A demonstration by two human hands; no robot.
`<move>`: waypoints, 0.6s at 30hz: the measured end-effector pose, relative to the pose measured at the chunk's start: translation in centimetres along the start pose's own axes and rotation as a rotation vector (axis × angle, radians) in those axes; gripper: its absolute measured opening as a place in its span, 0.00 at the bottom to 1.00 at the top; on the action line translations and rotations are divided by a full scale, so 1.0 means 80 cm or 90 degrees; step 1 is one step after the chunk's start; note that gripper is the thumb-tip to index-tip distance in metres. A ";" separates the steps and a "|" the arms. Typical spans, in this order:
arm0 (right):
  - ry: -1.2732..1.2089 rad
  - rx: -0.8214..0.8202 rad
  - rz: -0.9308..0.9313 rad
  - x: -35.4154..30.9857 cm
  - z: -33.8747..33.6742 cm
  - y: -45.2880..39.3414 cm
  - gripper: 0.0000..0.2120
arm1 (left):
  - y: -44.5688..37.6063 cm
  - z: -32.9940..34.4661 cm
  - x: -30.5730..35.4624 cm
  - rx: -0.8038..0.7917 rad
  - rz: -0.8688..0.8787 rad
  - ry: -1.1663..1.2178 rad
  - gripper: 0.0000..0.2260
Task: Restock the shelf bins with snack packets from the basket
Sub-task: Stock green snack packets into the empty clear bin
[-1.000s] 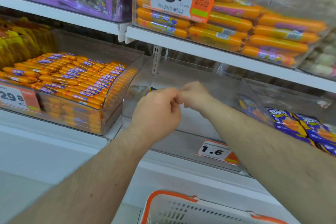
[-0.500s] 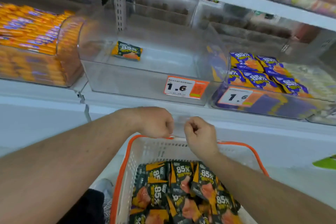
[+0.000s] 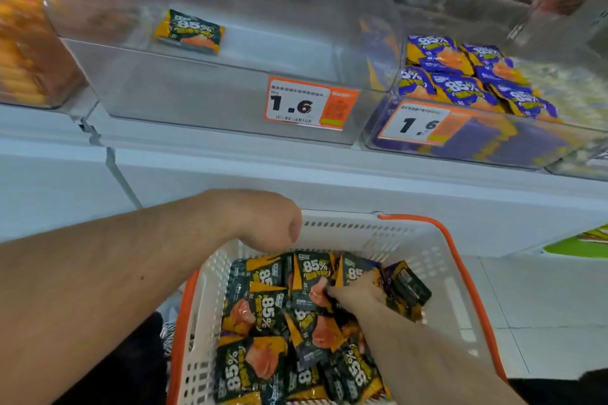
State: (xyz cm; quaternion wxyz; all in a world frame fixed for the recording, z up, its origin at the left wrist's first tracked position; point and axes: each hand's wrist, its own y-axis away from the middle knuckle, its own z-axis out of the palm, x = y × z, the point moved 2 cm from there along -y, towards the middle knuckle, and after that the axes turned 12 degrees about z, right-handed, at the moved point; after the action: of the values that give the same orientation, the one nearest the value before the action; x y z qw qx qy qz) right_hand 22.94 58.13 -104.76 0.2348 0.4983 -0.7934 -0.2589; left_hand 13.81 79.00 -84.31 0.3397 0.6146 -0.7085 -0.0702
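Observation:
A white basket with an orange rim (image 3: 438,259) stands below the shelf, full of dark green and orange snack packets (image 3: 263,312) marked 85%. My right hand (image 3: 357,294) reaches down into the pile, its fingers curled among the packets and its thumb on one; another packet (image 3: 408,289) is tipped up beside it. My left hand (image 3: 274,223) hovers at the basket's far left corner, seen from the back with its fingers hidden. Above, a clear shelf bin (image 3: 197,92) with a 1.6 price tag (image 3: 309,103) holds a single matching packet (image 3: 189,31).
To the right, another clear bin holds purple 85% packets (image 3: 460,76) behind its own 1.6 tag (image 3: 414,123). A bin of orange sausage sticks (image 3: 19,59) sits at the left. The white shelf front (image 3: 296,171) runs between bins and basket.
My view dropped from the shelf bins to the basket. My right hand went from above the far rim down into the packets, while my left hand stayed near the far left corner.

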 end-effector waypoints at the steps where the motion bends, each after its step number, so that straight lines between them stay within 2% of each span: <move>1: 0.000 0.011 0.004 0.000 -0.002 0.001 0.60 | 0.000 0.000 -0.001 0.001 -0.003 0.003 0.13; 4: -0.013 0.034 -0.001 -0.004 -0.016 0.019 0.61 | 0.002 -0.003 -0.002 0.009 -0.004 0.035 0.13; 9: -0.073 -0.116 -0.097 -0.006 -0.045 0.066 0.61 | 0.008 0.001 -0.002 -0.022 -0.011 0.065 0.15; 13: -0.108 -0.137 -0.133 -0.001 -0.062 0.098 0.44 | 0.013 0.004 -0.001 -0.041 -0.018 0.074 0.16; 16: -0.134 -0.151 -0.126 0.001 -0.063 0.117 0.45 | 0.017 0.008 -0.005 -0.039 -0.038 0.092 0.16; 18: -0.178 -0.181 -0.127 -0.002 -0.061 0.133 0.36 | 0.017 0.011 -0.012 -0.009 -0.068 0.116 0.16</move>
State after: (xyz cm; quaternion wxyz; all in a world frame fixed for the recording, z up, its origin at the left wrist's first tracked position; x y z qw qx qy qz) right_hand 18.94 61.36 -94.24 0.1634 0.4956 -0.7203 -0.4570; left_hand 12.21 79.93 -84.69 0.4028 0.6530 -0.6403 -0.0367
